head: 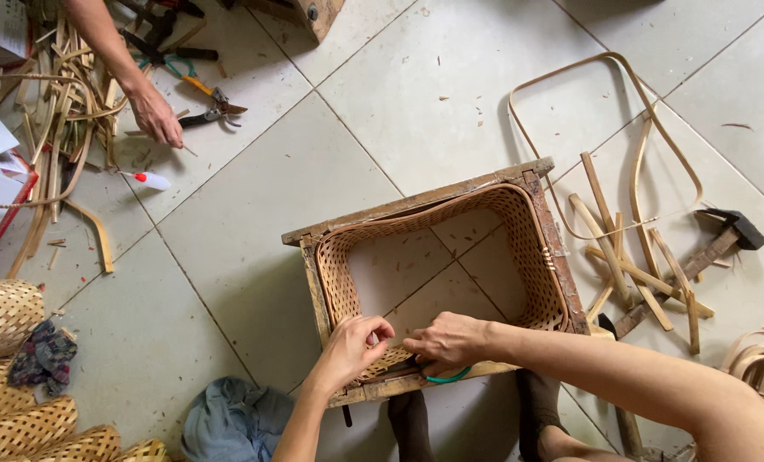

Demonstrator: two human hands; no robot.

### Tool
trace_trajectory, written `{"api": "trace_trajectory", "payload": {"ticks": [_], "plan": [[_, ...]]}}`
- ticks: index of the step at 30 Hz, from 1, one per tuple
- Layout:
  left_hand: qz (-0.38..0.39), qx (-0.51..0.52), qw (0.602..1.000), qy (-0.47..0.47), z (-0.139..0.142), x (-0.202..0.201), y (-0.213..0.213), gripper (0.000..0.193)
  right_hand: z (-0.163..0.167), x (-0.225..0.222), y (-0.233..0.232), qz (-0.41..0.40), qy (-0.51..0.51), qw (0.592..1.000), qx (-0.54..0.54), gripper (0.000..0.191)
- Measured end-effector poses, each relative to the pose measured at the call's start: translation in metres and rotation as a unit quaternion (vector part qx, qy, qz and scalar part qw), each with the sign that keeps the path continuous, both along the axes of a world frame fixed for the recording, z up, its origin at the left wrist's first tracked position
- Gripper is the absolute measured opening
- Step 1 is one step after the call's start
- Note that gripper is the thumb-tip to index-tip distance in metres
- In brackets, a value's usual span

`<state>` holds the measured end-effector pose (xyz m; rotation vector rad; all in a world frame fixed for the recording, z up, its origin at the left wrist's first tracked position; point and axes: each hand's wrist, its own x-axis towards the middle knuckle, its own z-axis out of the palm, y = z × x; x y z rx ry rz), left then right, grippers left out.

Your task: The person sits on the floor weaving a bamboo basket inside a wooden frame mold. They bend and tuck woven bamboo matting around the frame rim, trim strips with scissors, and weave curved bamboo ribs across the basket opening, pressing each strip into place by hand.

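Note:
A rectangular wooden frame [416, 204] stands on the tiled floor with a woven bamboo lining [532, 248] fitted inside it. My left hand [356, 340] pinches the woven edge at the near side of the frame. Beside it, my right hand [450, 340] presses on the same near rim. A green-handled tool [447, 376] lies under my right hand; only part of it shows. My feet in dark socks [412, 421] rest just below the frame.
Another person's hand [155, 115] reaches toward pliers [211, 107] at the top left, among bamboo strips [61, 111]. Loose strips [634, 257] and a hammer [707, 252] lie on the right. Woven baskets [5, 316], rags [44, 355] and a glue tube [147, 180] sit on the left.

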<state>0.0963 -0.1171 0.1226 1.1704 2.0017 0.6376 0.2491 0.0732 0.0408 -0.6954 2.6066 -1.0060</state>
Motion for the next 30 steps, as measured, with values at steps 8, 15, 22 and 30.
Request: {"api": "trace_trajectory", "payload": {"ticks": [8,15,22,30], "plan": [[0.084,0.001,0.995,-0.045,0.005,-0.005,-0.019,0.016,0.004,-0.003,-0.003,-0.003,-0.028,0.998,0.052,0.050],[-0.028,-0.009,1.000,-0.007,0.005,0.000,-0.035,0.019,0.025,0.001,0.012,-0.033,0.005,0.999,0.033,0.045],[-0.056,-0.017,0.998,0.002,-0.005,0.002,-0.030,0.023,0.033,-0.005,0.014,-0.015,-0.077,0.996,0.045,0.043],[-0.073,-0.096,0.992,-0.021,-0.001,0.000,-0.022,0.025,0.027,-0.001,0.010,-0.012,-0.111,0.989,0.099,0.044]]}}
